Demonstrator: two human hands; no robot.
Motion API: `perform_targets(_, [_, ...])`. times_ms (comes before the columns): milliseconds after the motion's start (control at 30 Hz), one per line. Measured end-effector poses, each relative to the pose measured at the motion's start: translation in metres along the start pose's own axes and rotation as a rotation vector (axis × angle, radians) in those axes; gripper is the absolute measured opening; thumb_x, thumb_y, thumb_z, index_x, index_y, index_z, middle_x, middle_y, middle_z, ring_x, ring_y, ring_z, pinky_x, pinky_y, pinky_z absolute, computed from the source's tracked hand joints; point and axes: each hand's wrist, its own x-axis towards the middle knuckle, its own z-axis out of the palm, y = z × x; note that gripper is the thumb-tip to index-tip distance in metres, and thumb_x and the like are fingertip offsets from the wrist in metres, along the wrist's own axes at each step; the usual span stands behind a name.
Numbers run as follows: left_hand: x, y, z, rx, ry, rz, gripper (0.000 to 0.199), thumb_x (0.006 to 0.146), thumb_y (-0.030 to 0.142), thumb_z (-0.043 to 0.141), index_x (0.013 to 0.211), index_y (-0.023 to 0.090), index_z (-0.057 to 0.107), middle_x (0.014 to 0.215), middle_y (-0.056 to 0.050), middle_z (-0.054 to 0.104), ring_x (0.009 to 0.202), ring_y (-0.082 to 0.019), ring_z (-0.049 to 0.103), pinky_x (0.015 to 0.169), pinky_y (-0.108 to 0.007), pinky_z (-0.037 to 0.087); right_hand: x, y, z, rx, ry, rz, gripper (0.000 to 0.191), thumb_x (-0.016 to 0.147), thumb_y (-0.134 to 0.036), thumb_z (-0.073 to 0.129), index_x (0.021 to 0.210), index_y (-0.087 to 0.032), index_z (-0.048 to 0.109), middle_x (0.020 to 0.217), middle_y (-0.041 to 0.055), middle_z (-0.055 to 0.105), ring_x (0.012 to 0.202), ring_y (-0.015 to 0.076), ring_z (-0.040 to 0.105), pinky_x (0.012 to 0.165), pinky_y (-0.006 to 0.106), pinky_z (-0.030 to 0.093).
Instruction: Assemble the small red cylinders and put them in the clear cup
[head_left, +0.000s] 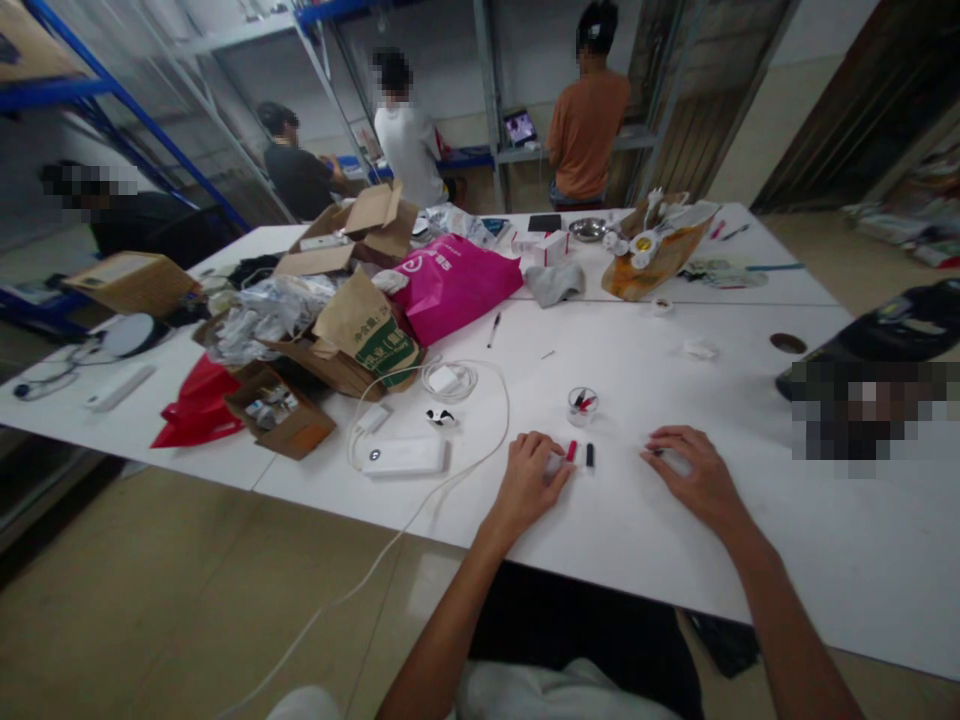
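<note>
My left hand rests on the white table with its fingers curled around a pale, translucent thing, mostly hidden. Just right of those fingers lie a small red stick-like piece and a small black one, side by side. Behind them stands a clear round cup with red and black pieces inside. Over to the right, my right hand has thumb and fingers closed around something small, pale and partly dark, which I cannot make out.
Left of my hands lie a white power bank, a coiled white cable and a black-and-white item. Farther back are a pink bag, cardboard boxes and a grey cloth. People are at the back; another leans in at right.
</note>
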Motion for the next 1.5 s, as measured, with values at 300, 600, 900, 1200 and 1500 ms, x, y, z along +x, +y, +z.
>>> perform_targets(300, [0.000,-0.004,0.005,0.058,0.037,-0.001,0.006,0.101,0.022,0.072,0.106,0.022,0.070,0.115,-0.008,0.068,0.112,-0.027,0.060,0.104,-0.049,0.048,0.002,-0.007,-0.003,0.047,0.048,-0.003,0.013,0.102,-0.039,0.073,0.100,-0.027,0.077,0.107,0.0084,0.075,0.103,0.0287,0.071,0.096,0.050,0.058])
perform_targets(600, [0.003,-0.003,-0.003,-0.139,0.121,-0.053,0.008,0.105,0.028,0.067,0.105,0.021,0.071,0.108,-0.007,0.073,0.106,-0.025,0.065,0.102,-0.046,0.048,0.001,-0.017,-0.019,0.203,0.380,0.307,0.021,0.099,-0.045,0.076,0.101,-0.024,0.074,0.098,0.0059,0.075,0.090,0.0245,0.071,0.090,0.044,0.059])
perform_targets(900, [0.002,0.002,-0.013,-0.373,0.254,-0.261,0.027,0.107,0.046,0.065,0.103,0.021,0.073,0.100,-0.005,0.077,0.097,-0.021,0.069,0.092,-0.035,0.053,-0.014,-0.064,0.003,0.532,0.353,0.487,0.026,0.094,-0.046,0.083,0.104,-0.023,0.074,0.087,0.0036,0.075,0.073,0.0194,0.072,0.073,0.036,0.063])
perform_targets(1200, [0.004,0.005,-0.013,-0.411,0.256,-0.246,0.027,0.106,0.046,0.066,0.103,0.021,0.074,0.100,-0.005,0.076,0.097,-0.021,0.068,0.093,-0.036,0.054,-0.022,-0.076,0.032,0.575,0.036,0.470,0.031,0.095,-0.052,0.081,0.105,-0.023,0.077,0.105,0.0092,0.083,0.097,0.0265,0.080,0.095,0.046,0.066])
perform_targets(1500, [0.001,0.005,-0.014,-0.403,0.202,-0.192,0.025,0.106,0.044,0.067,0.111,0.023,0.080,0.107,-0.007,0.079,0.102,-0.023,0.071,0.098,-0.039,0.056,-0.012,-0.086,0.026,0.756,0.051,0.583,0.043,0.084,-0.059,0.090,0.101,-0.022,0.074,0.101,0.0127,0.085,0.086,0.0278,0.083,0.076,0.042,0.071])
